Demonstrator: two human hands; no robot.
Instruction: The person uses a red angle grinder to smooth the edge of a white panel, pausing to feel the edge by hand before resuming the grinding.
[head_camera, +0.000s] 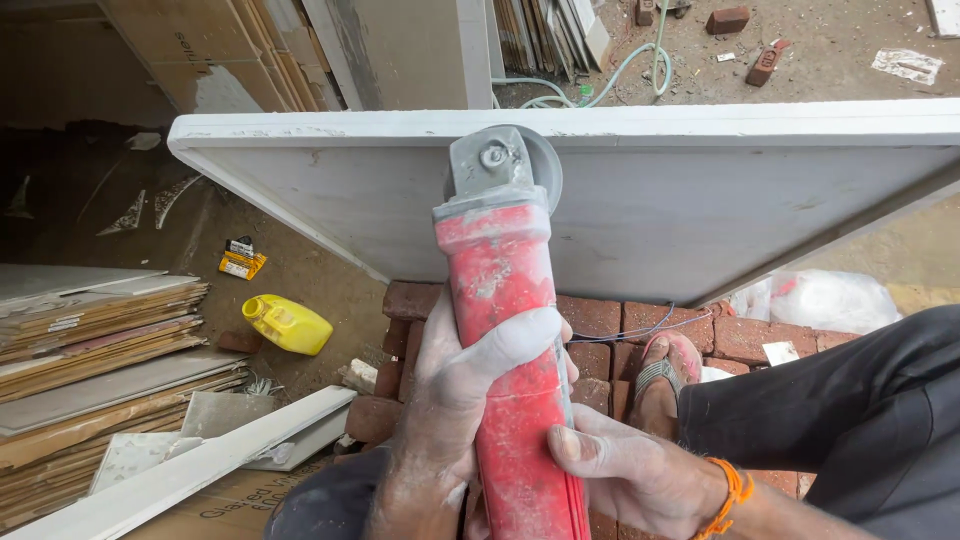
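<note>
Red, dust-caked angle grinder (505, 330) is gripped by both hands: left hand (455, 400) wrapped fully around the body, right hand (630, 470) closed on the lower handle. Its disc apparently meets the large grey tile (700, 210), propped over bricks (600, 320).

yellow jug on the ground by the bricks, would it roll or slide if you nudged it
The yellow jug lies on its side on rough dirt, so it would probably drag, not slide. Its flattish, boxy sides suggest it won't roll far. It looks like plastic, likely light if empty.

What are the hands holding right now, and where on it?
Both hold a red angle grinder: left hand wraps its mid-body, right hand grips nearer the rear.
</note>
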